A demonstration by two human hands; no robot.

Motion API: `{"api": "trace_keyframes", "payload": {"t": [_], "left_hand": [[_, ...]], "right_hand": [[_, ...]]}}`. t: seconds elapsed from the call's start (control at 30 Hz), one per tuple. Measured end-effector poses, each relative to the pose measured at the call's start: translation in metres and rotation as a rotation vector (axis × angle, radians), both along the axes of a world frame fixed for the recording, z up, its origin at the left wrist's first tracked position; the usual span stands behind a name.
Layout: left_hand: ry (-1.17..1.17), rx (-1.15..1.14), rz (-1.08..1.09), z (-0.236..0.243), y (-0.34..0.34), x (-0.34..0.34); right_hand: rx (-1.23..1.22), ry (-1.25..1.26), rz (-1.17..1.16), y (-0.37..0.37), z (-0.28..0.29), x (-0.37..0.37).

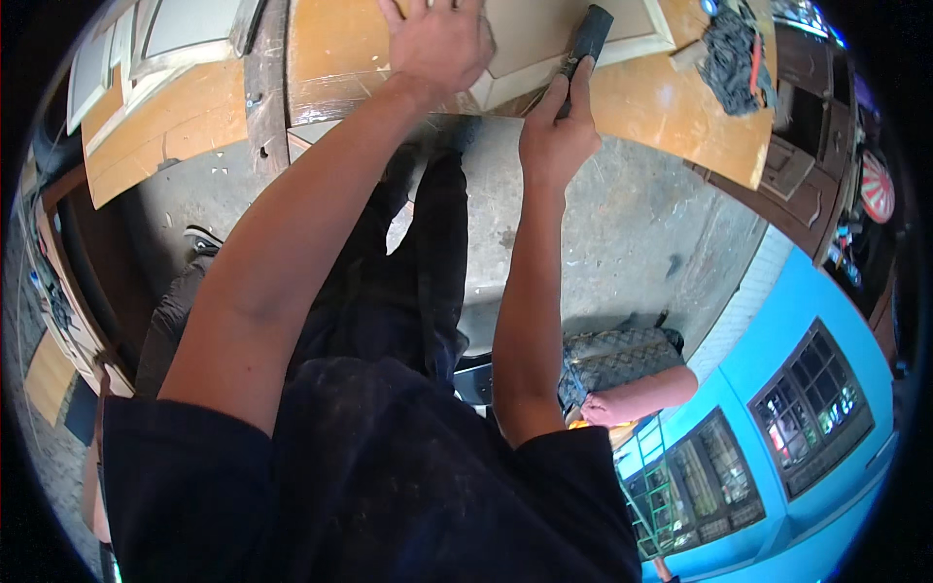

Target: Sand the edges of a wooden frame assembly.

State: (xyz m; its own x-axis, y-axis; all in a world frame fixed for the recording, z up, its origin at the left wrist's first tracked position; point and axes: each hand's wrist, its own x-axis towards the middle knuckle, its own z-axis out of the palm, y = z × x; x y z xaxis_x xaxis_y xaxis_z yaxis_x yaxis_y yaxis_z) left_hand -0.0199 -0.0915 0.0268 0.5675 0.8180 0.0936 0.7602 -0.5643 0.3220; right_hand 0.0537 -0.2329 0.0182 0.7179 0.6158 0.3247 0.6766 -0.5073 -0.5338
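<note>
nearest is the person's dark shirt (389, 476), dusted with pale marks, and beyond it the black trousers (442, 243). both bare forearms reach up to the work. the right hand (562, 131) is closed around the lower end of a dark block (591, 34), thumb and fingers wrapped on it; the block tilts up and to the right, over the pale-framed panel (544, 34). the left hand (442, 44) lies palm down with fingers spread, at the panel's left side; its fingertips are cut off, and i cannot tell whether it grips anything. the panel lies on a worn orange-brown board (340, 58). toward the board's right end sits a crumpled black bag (729, 63) with a red stick (756, 63) against it. more white frames (190, 24) lie off to the left. under the board is the stained concrete floor (632, 214), with a dark shoe (202, 236) on the left. farther off, a pink roll (641, 394) rests by a patterned cushion (622, 355), near a blue wall (777, 340) with barred windows (812, 408).
</note>
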Motion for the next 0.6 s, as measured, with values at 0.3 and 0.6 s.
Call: {"api": "trace_keyframes", "payload": {"t": [0.3, 0.6], "left_hand": [[-0.01, 0.109, -0.035, -0.03, 0.017, -0.025], [-0.297, -0.591, 0.315, 0.014, -0.023, -0.088]], "right_hand": [[0.401, 0.57, -0.32, -0.107, -0.005, 0.013], [0.127, 0.3, -0.192, -0.037, 0.016, 0.137]]}}
